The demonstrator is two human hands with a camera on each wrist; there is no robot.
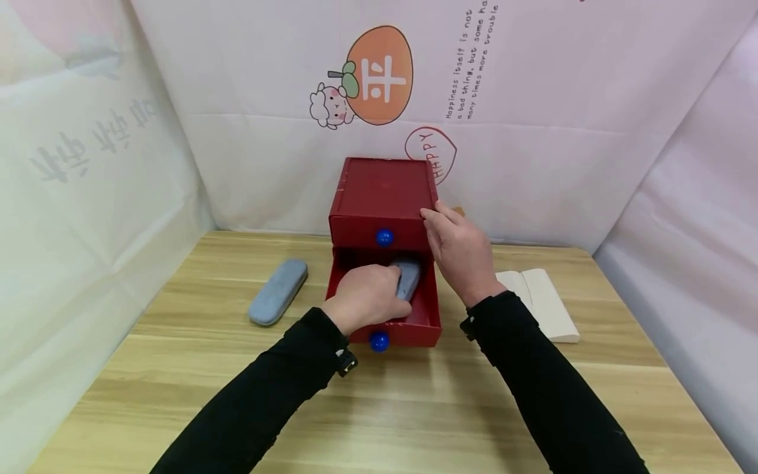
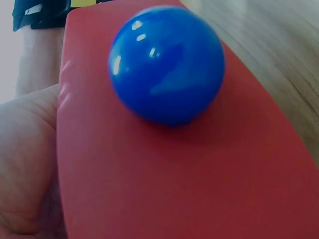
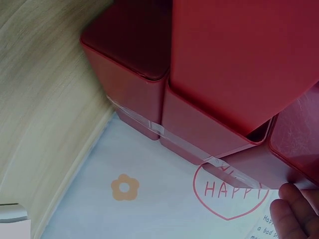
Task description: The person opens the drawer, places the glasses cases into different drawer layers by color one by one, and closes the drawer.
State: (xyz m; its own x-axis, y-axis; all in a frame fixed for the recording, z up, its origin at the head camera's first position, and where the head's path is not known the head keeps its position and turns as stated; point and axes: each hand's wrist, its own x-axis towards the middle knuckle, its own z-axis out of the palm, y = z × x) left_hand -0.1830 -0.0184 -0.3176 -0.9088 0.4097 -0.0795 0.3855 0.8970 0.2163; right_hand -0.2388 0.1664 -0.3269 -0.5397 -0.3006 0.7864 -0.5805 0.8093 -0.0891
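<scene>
Red box-shaped cabinet, three adjoining sections | red flat-sided drawer jutting from the middle | clear tape strip along the sections | right hand, fingertips at cabinet's edge, lower right | pale wood-grain tabletop, left | white cloth printed with orange flower, red HAPPY heart

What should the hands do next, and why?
Perhaps the left hand should lift the grey object up and out of the lower drawer: that hand grips the object, the drawer stands open, and the right hand rests against the red box, which may steady it.
</scene>
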